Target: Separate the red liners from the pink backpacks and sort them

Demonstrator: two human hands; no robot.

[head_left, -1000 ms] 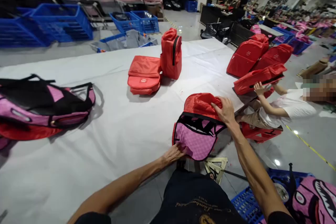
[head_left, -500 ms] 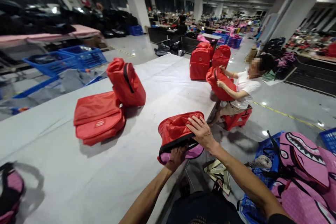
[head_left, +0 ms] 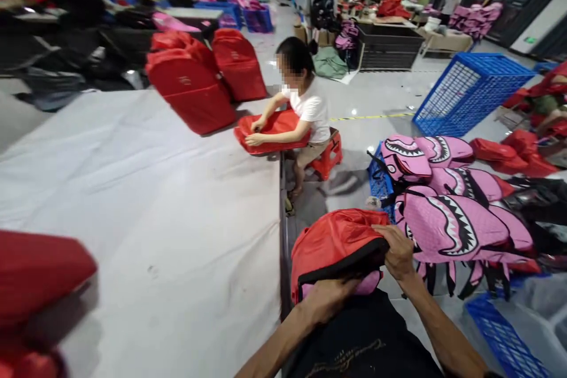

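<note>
2 hands grip 1 red backpack beside 3 pink shark bags.

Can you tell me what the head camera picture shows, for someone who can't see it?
Both hands, left hand and right hand, grip a red backpack beside a grey table. Pink shark backpacks are piled on the right.

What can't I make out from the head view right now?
- Left hand fingertips: tucked under the red backpack.
- Pink lining: mostly covered by the red shell.
- Right hand fingertips: curled over the backpack's black rim.
- Red bag at the left edge: motion-blurred and cut off.
- Co-worker: face blurred.
</note>
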